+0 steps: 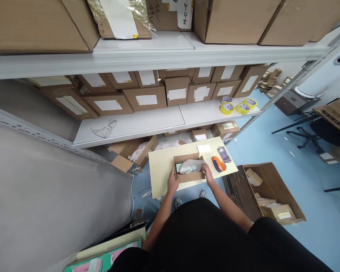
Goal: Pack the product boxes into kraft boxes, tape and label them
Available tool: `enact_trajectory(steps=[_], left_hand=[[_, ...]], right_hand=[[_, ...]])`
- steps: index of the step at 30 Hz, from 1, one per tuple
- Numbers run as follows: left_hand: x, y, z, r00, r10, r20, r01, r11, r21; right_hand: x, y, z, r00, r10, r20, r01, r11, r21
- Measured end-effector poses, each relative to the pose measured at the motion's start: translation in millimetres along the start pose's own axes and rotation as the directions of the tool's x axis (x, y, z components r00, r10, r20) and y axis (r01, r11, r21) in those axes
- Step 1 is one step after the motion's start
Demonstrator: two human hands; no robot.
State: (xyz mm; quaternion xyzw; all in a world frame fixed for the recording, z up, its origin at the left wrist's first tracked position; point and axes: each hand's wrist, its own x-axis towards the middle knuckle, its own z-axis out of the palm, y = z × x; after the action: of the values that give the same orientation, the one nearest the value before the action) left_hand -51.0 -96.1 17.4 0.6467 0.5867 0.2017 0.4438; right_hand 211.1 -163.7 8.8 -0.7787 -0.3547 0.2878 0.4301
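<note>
A small open cardboard box (pixel 190 176) rests on the pale yellow tabletop (pixel 161 170). Inside it lie a light green item (pixel 179 167) and some whitish translucent wrapping (pixel 191 166); what the wrapping covers is unclear. My left hand (pixel 173 181) grips the box's near left corner. At the right end, my right hand (pixel 207 173) closes on the box wall, close to the edge of the wrapping. An orange tape dispenser (pixel 218 164) lies right of the box, beside a blurred-out purple item (pixel 224 154). Behind the box is a white slip of paper (pixel 204 148).
Shelving (pixel 147 124) above the table holds labelled cartons (pixel 146 99), yellow tape rolls (pixel 227 108) and glasses (pixel 104 129). An open carton (pixel 123 162) stands left of the table. A large carton with parcels (pixel 286 189) sits on the floor at right.
</note>
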Motion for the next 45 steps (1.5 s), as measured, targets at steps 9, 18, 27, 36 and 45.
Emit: enact_trajectory(steps=[9,18,27,36,45], left_hand=[[-5,-8,17,0.964,0.162,0.213,-0.200,0.964,0.173],[-7,-19,15,0.945,0.206,0.255,-0.250,0.956,0.152],[0,-13,-1,0.928,0.202,0.314,-0.300,0.904,0.306],[36,-1,-22,0.953,0.165,0.256,-0.231,0.938,0.257],[30,-3,-9,0.988,0.140,0.070,-0.148,0.979,0.137]], right_hand=[[2,-39,-10,0.991,0.013,-0.134,-0.015,1.000,-0.015],[-1,-52,23,0.896,-0.002,0.444,0.285,0.770,-0.571],[15,-62,33,0.854,0.073,0.514,0.292,0.752,-0.591],[-14,-45,-22,0.988,-0.146,-0.043,0.126,0.943,-0.309],[15,-35,-23,0.944,-0.213,0.253,0.265,0.945,-0.192]])
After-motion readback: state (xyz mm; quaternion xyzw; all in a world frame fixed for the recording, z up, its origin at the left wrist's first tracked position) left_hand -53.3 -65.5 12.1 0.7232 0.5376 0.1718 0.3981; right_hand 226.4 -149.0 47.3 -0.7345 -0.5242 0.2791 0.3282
